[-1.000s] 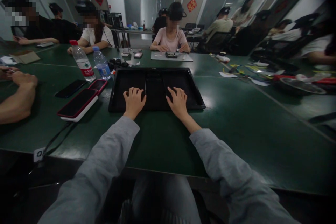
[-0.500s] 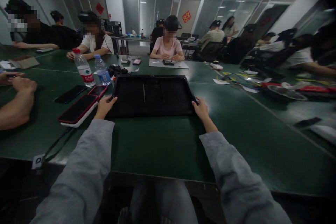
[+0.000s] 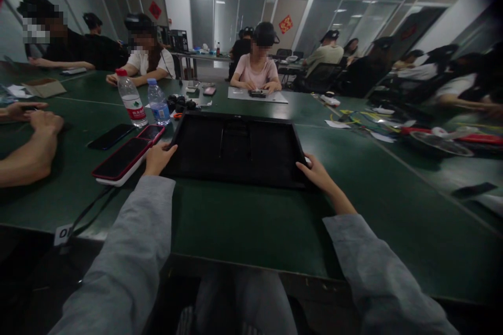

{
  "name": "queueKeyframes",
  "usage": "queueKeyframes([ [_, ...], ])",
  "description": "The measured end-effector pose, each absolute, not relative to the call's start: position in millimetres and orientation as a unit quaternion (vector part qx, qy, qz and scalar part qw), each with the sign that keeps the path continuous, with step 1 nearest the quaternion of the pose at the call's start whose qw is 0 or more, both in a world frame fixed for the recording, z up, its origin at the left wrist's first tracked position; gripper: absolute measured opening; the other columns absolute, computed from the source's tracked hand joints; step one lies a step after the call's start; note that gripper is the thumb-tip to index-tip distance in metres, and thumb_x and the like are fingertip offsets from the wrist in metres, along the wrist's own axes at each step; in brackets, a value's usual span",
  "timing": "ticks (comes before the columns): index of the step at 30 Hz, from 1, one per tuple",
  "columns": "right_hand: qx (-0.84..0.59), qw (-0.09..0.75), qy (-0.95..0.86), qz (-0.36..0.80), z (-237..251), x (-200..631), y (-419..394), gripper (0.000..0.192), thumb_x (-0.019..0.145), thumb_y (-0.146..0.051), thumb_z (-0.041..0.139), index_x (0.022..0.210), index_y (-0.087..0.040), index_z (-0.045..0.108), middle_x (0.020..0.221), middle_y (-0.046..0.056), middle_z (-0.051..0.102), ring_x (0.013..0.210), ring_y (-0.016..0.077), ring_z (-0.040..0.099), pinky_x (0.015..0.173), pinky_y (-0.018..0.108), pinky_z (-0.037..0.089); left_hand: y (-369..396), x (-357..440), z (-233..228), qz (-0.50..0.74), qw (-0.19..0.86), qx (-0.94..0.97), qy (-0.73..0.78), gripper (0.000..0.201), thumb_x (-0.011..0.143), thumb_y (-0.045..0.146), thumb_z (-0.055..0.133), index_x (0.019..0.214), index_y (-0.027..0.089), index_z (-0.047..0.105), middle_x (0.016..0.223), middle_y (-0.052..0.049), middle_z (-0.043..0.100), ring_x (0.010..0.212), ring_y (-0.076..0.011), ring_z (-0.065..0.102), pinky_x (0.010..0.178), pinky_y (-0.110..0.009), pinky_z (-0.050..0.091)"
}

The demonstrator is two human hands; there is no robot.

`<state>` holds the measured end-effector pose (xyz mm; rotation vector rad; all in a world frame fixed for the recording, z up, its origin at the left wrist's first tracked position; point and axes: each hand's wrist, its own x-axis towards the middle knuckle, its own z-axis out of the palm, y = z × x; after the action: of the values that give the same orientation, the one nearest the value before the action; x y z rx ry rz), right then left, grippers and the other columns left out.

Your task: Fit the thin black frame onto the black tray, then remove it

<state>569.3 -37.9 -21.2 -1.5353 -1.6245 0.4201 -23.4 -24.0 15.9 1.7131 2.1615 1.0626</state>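
Note:
A large black flat panel (image 3: 236, 149) with a raised rim lies in front of me on the green table (image 3: 243, 220). My left hand (image 3: 158, 158) grips its near left corner. At the near right corner my right hand (image 3: 316, 172) holds the edge, fingers curled around it. The near edge looks slightly lifted off the table. Both my arms wear grey sleeves.
Left of the panel lie a red-cased tablet (image 3: 121, 161), a red-cased phone (image 3: 150, 132) and a black phone (image 3: 111, 136). Two water bottles (image 3: 131, 104) stand behind them. Another person's forearm (image 3: 27, 157) rests at the left. People sit across the table; cables and parts (image 3: 432, 138) lie at right.
My hands moved from the middle of the panel out to its near corners and took hold of them. The panel has since come closer to me, its near edge slightly raised.

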Motion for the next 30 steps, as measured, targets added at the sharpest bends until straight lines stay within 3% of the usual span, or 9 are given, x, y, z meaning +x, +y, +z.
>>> queueKeyframes([
  [6,-0.602,0.469,-0.588,0.266,-15,560,-22,0.08,0.079,-0.061,0.076,0.15,-0.027,0.06,0.116,0.011,0.079,0.105,0.0337,0.077,0.097,0.059,0.062,-14,-28,4,0.387,0.155,0.568,0.71,0.044,0.083,0.056,0.07,0.101,0.016,0.074,0.109,-0.015,0.08,0.104,-0.0296,0.074,0.094,-0.037,0.055],
  [10,-0.59,0.485,-0.537,0.358,-7,562,-19,0.094,0.071,-0.052,0.084,0.157,-0.03,0.055,0.123,0.009,0.078,0.11,0.0342,0.076,0.101,0.054,0.063,-12,-28,5,0.388,0.172,0.562,0.71,0.051,0.093,0.065,0.055,0.084,0.017,0.07,0.089,-0.01,0.076,0.09,-0.0262,0.07,0.082,-0.034,0.052],
  [14,-0.578,0.476,-0.511,0.422,3,568,-30,0.089,0.077,-0.057,0.084,0.157,-0.031,0.056,0.123,0.008,0.079,0.109,0.0335,0.077,0.099,0.05,0.065,-18,-25,13,0.377,0.13,0.564,0.723,0.051,0.098,0.061,0.049,0.077,0.019,0.069,0.073,-0.006,0.07,0.088,-0.0255,0.066,0.077,-0.031,0.047],
  [17,-0.57,0.48,-0.504,0.436,7,570,-35,0.083,0.081,-0.058,0.082,0.155,-0.032,0.057,0.125,0.008,0.079,0.108,0.0321,0.077,0.098,0.048,0.066,-21,-23,14,0.361,0.119,0.571,0.728,0.049,0.099,0.056,0.047,0.077,0.019,0.071,0.075,-0.006,0.072,0.089,-0.0259,0.067,0.078,-0.031,0.046],
  [22,-0.578,0.495,-0.509,0.402,1,567,-30,0.08,0.077,-0.051,0.083,0.151,-0.031,0.061,0.121,0.007,0.08,0.102,0.0313,0.079,0.094,0.049,0.067,-19,-23,12,0.344,0.105,0.583,0.729,0.052,0.1,0.055,0.043,0.08,0.018,0.075,0.086,-0.01,0.077,0.093,-0.0274,0.069,0.078,-0.032,0.045],
  [30,-0.587,0.539,-0.466,0.384,3,571,-26,0.076,0.065,-0.035,0.084,0.14,-0.027,0.07,0.097,0.004,0.082,0.085,0.029,0.079,0.082,0.046,0.067,-22,-18,15,0.325,0.095,0.592,0.731,0.051,0.101,0.054,0.046,0.078,0.021,0.077,0.08,-0.009,0.077,0.091,-0.0277,0.068,0.073,-0.031,0.043],
])
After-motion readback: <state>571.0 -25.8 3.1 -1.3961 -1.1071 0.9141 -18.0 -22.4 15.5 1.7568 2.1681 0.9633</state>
